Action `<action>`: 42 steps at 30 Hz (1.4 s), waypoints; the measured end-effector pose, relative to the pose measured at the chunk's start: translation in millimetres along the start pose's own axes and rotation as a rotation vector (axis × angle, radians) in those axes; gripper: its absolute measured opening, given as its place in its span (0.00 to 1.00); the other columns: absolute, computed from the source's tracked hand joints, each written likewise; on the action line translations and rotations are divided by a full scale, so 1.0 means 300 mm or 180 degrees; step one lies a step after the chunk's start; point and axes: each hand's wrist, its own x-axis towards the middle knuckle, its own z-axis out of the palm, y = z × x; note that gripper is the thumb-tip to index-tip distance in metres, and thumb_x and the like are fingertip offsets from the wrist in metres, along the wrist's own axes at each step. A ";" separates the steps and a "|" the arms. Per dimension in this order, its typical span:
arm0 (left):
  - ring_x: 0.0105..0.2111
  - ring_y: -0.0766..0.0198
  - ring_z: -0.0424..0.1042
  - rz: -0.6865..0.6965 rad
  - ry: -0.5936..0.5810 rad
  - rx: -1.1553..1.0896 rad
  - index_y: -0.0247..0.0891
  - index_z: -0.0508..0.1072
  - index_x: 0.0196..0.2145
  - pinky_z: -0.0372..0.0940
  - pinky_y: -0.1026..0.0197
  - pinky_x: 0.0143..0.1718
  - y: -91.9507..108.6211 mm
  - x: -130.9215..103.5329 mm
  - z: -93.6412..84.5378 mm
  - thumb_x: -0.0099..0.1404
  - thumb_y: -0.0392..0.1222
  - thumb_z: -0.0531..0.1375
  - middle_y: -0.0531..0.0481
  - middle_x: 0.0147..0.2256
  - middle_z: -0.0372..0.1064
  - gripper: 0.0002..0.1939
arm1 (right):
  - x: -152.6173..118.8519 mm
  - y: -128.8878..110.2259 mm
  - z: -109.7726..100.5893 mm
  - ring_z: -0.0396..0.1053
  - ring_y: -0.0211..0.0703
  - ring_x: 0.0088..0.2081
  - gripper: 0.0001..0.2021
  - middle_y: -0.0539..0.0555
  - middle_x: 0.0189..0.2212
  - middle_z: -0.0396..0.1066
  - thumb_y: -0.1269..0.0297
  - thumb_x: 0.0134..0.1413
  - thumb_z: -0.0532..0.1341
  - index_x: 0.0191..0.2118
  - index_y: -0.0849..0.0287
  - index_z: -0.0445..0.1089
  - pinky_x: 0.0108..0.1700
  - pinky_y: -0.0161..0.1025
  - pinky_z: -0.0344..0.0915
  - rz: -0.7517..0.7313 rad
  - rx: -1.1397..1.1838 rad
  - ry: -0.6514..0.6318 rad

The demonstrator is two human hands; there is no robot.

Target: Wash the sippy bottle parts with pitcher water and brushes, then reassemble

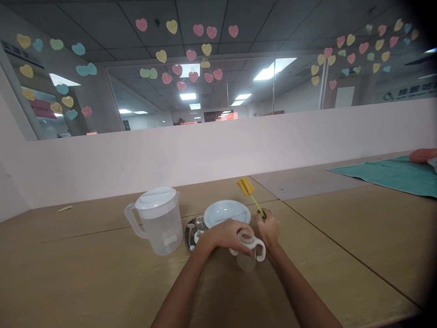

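Observation:
My left hand (232, 234) is wrapped round the top of a clear baby bottle (246, 260) with white side handles; its mouth is open and faces up. Just right of it, my right hand (268, 226) grips the green stem of a brush (246, 186), whose yellow sponge head points up and away to the left. Behind my hands sits a pale blue-white bowl (227, 210). A round metal tray (187, 233), partly hidden by my left forearm, holds small clear and white bottle parts.
A lidded clear plastic pitcher (164, 228) stands left of the tray. On the far right lies a teal cloth (392, 175) with a reddish object (423, 155) on it. A low white wall (218, 152) with windows above borders the wooden table (85, 273) at the back.

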 end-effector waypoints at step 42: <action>0.45 0.55 0.58 -0.0166 0.1389 0.2857 0.39 0.65 0.45 0.56 0.55 0.45 -0.076 0.008 -0.035 0.55 0.28 0.55 0.45 0.43 0.63 0.19 | -0.077 -0.079 -0.001 0.55 0.33 0.22 0.11 0.49 0.17 0.64 0.66 0.54 0.54 0.25 0.57 0.71 0.27 0.35 0.43 -0.2502 -0.0486 0.0986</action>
